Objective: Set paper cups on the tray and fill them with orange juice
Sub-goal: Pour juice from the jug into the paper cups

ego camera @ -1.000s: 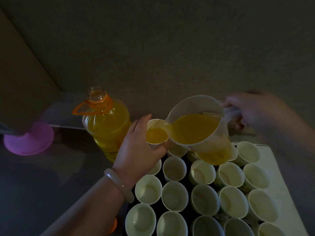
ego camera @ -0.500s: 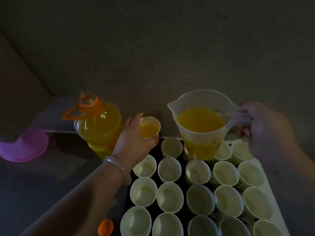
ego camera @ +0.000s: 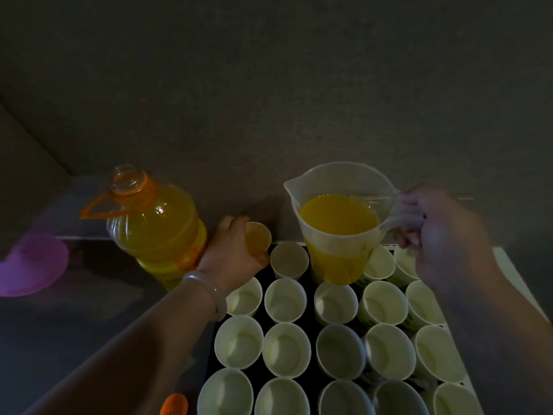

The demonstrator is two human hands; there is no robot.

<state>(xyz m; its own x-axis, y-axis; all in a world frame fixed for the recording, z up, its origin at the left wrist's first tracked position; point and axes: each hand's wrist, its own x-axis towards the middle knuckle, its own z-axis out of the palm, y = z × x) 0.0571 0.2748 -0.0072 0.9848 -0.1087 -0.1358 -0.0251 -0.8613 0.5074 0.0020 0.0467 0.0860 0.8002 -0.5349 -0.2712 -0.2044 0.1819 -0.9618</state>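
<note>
One paper cup [ego camera: 258, 236] filled; the other cups [ego camera: 285, 299] on the tray [ego camera: 310, 319] look empty
Left hand [ego camera: 236, 256] wraps its fingers round the filled cup at the tray's far-left corner; right hand [ego camera: 443, 235] grips the upright juice jug [ego camera: 338, 223] by its handle

No lettering is legible in the dim light. The yellow label low on the bottle [ego camera: 155, 232] is a dark blur, and the green print on the sides of the cups [ego camera: 384, 305] is too small and shadowed to make out.
</note>
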